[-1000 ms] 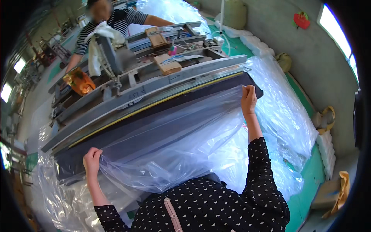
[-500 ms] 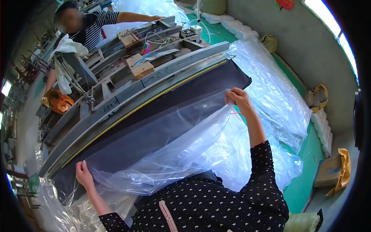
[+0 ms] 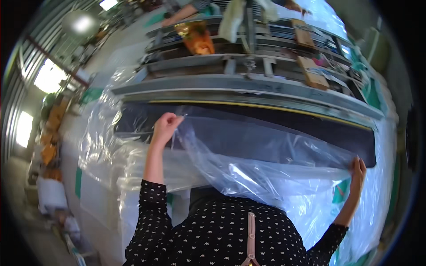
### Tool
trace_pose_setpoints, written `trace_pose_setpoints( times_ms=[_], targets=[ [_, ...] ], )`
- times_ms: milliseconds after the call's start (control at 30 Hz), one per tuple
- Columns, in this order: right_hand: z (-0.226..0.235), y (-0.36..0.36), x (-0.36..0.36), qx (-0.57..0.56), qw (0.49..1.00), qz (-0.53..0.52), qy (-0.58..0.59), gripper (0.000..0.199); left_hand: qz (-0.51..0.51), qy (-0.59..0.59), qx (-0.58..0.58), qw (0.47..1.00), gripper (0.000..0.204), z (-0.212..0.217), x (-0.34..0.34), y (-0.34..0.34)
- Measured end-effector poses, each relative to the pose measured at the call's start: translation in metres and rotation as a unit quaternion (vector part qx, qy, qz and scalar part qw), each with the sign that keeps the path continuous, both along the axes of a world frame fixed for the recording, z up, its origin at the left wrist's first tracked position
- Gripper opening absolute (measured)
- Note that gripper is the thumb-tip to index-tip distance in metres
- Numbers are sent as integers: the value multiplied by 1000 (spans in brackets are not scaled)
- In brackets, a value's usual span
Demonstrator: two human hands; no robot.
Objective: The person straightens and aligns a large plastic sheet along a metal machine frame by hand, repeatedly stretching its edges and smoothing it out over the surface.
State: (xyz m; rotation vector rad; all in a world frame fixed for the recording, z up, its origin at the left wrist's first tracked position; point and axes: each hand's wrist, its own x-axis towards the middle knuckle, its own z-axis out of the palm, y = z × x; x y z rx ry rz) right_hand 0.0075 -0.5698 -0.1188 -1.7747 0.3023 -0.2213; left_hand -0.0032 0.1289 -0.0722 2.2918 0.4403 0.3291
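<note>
A long clear plastic film (image 3: pixel 248 173) hangs between my hands and sags toward my body. My left hand (image 3: pixel 166 128) pinches its upper edge near the left end of a dark padded surface (image 3: pixel 355 138). At that surface's right end, my right hand (image 3: pixel 358 170) is closed on the film's other side. The film covers the front part of the dark surface. A yellow measuring tape (image 3: pixel 266 108) runs along the surface's far edge, beyond both hands.
Beyond the tape stands a metal frame (image 3: pixel 222 84) carrying wooden blocks (image 3: pixel 313 73), wires and an orange bag (image 3: pixel 195 37). A co-worker's arm (image 3: pixel 179 15) reaches in at the top. Crumpled clear plastic (image 3: pixel 106 133) lies to the left, with more on the right.
My view has swung left, so the frame now lies nearly level across it. Both hands keep their hold on the film near the same ends. The co-worker's head has left the view.
</note>
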Motion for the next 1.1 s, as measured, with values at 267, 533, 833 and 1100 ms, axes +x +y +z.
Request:
trace_pose_setpoints(
  times_ms=[267,533,833,1100],
  targets=[
    [7,14,48,243,963,-91,-71,15,17,48,-114,992,19,-21,-73,-7],
    [-17,-5,90,-225,954,-139,-143,28,70,88,-187,976,25,-35,-104,-35],
    [-16,5,97,-359,901,-220,-103,29,43,-125,-368,920,6,-52,-135,-13],
    [-3,28,81,-325,918,-169,-152,27,105,-536,-327,771,9,95,-135,99]
  ],
)
